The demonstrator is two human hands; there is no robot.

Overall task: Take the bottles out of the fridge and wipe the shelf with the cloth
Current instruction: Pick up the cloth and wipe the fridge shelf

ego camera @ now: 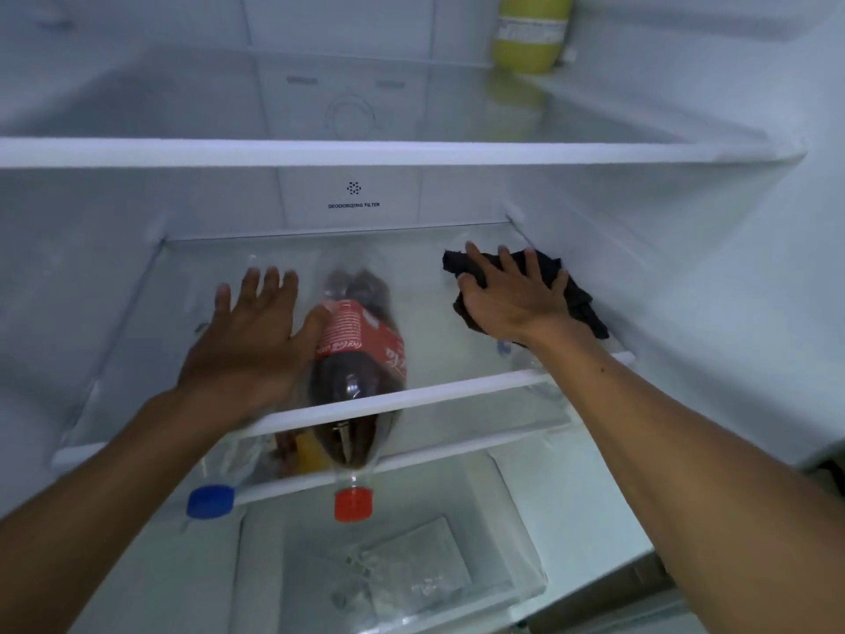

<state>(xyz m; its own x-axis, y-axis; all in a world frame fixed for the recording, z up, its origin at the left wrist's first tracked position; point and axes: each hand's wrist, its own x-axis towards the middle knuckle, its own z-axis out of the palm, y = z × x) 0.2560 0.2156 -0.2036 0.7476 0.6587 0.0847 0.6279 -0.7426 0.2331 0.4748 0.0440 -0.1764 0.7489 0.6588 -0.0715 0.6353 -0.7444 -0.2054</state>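
Black cloth (578, 297) pressed on glass shelf (457, 391), centre right of frame, under right hand (507, 299), fingers spread flat. Left hand (247, 331) open over blue-capped clear bottle (215, 494), thumb touching cola bottle (361, 359). Bottles not yet out; next move calls for fingers curled round one, lift clear.

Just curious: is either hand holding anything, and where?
Nothing gripped: right hand presses the crumpled black cloth from above; left hand open, thumb touching the brown cola bottle.
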